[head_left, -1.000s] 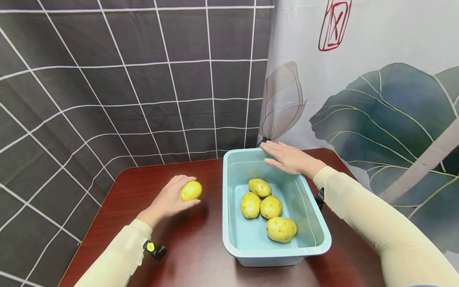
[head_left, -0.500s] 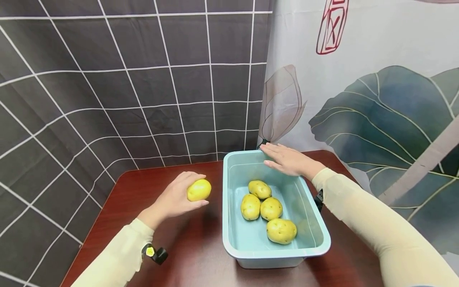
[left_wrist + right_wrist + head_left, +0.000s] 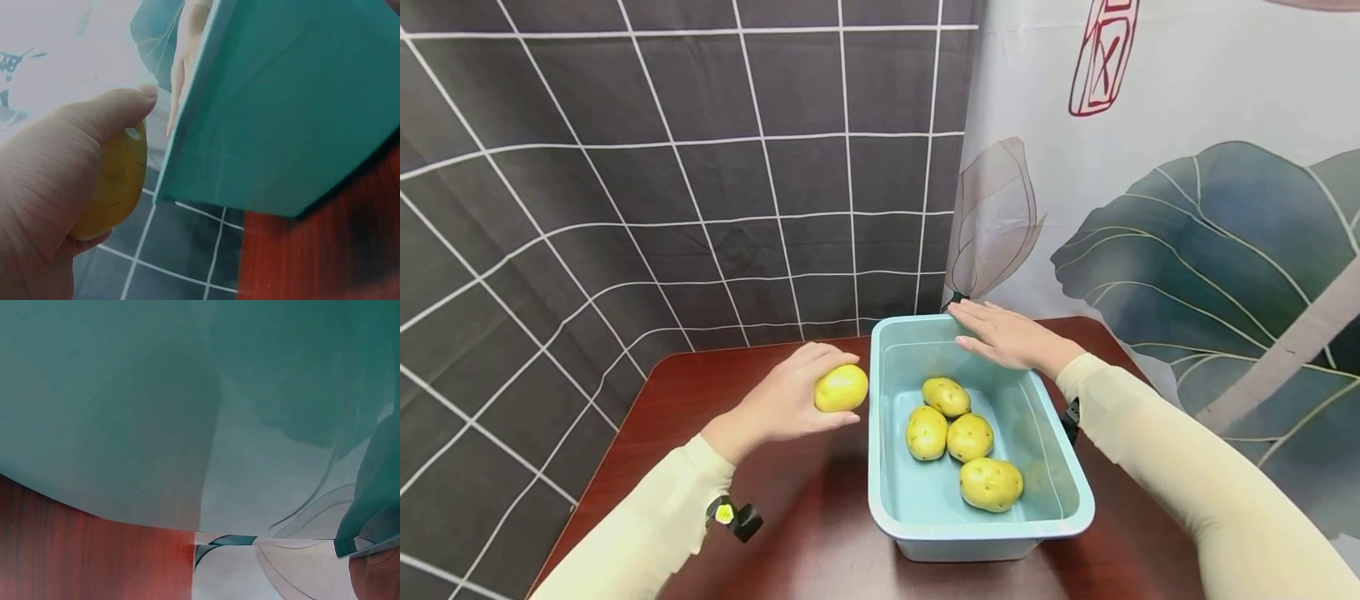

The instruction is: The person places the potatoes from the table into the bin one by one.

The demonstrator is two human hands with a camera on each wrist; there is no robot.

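My left hand [image 3: 782, 400] grips a smooth yellow potato [image 3: 841, 388] between thumb and fingers, just left of the light blue plastic bin [image 3: 985, 531]. Seen from the left wrist, small dark specks dot the potato [image 3: 122, 181], and the bin's outer wall [image 3: 287, 112] rises beside it. Several more yellow potatoes [image 3: 990, 485] lie on the bin's floor. With fingers stretched out, my right hand [image 3: 1003, 333] rests on the rim at the bin's far right corner. The right wrist view shows mostly the bin's wall [image 3: 125, 412], with a bit of the right hand [image 3: 375, 575] at lower right.
The bin stands on a reddish-brown wooden table [image 3: 700, 392]. A dark grid-patterned cloth [image 3: 700, 167] hangs behind the table, and a white cloth with painted leaves [image 3: 1195, 250] hangs at the right.
My left hand has carried the potato rightward and slightly up, right to the bin's left rim. The right hand stays at the far corner, and the potatoes inside have not moved.
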